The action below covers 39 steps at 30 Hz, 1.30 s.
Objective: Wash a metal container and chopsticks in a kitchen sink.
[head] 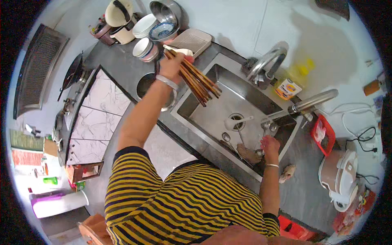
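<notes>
My left hand [171, 65] grips a bundle of wooden chopsticks [200, 81], their lower ends hanging over the sink's left part. A white spoon [183, 51] shows right behind that hand; I cannot tell if it is held too. My right hand [270, 147] is low in the right end of the steel sink [208, 101], close to metal spoons [269, 125] under running water. Whether its fingers hold one is unclear. Beside it lie a brown scrubbing cloth [248, 154] and a metal spoon [226, 137]. A white ladle [234, 123] rests across the drain.
Two faucets [269, 64] [312, 101] rise behind the sink, with a yellow detergent bottle [289, 85] between them. Stacked bowls [143, 49], plates [145, 26] and a draining tray [194, 39] stand at left. A pan [147, 85], red basket [327, 134] and rice cooker [338, 171] flank the sink.
</notes>
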Available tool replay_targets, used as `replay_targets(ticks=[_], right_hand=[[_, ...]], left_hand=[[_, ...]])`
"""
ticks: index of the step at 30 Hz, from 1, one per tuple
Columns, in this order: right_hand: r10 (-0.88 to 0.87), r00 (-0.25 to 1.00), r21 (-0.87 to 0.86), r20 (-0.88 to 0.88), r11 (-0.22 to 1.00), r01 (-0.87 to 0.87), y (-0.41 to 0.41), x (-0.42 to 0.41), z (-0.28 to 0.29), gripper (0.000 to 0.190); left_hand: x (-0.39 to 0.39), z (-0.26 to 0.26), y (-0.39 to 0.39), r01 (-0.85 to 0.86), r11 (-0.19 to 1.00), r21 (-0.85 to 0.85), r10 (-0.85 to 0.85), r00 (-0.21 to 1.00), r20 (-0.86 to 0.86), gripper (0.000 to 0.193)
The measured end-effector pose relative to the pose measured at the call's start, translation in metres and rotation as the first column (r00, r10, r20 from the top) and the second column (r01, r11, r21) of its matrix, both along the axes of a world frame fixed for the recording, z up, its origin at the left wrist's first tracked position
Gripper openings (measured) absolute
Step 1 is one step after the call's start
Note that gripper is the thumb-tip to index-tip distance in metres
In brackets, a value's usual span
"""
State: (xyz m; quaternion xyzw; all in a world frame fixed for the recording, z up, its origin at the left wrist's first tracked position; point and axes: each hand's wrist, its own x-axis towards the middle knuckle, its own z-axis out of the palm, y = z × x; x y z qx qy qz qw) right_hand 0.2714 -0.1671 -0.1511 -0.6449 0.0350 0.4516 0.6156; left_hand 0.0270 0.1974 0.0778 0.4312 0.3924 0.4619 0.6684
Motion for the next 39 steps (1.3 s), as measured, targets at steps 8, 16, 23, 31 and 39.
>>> replay_targets(ticks=[8, 16, 23, 31, 39], right_hand=[[0.06, 0.998, -0.115, 0.025, 0.992, -0.057, 0.021, -0.01, 0.017, 0.03], [0.147, 0.988, -0.153, 0.04, 0.978, -0.139, 0.024, -0.013, 0.002, 0.028], [0.124, 0.992, -0.086, -0.018, 0.988, -0.126, 0.009, -0.011, -0.003, 0.026], [0.146, 0.982, -0.111, 0.12, 0.985, -0.133, 0.0, -0.02, 0.009, 0.02], [0.216, 0.976, -0.138, 0.04, 0.968, -0.209, 0.009, -0.018, 0.0, 0.02]], left_hand=[[-0.132, 0.114, 0.037, -0.166, 0.897, 0.41, 0.216, 0.973, -0.079, 0.018], [-0.166, 0.063, 0.041, -0.45, 0.705, 0.548, 0.577, 0.814, -0.074, 0.016], [-0.162, -0.004, 0.047, -0.532, 0.726, 0.435, 0.606, 0.795, -0.039, 0.009], [-0.159, 0.023, 0.027, -0.617, 0.7, 0.359, 0.604, 0.78, 0.165, 0.009], [-0.17, 0.058, 0.004, -0.542, 0.589, 0.6, 0.619, 0.779, 0.097, 0.011]])
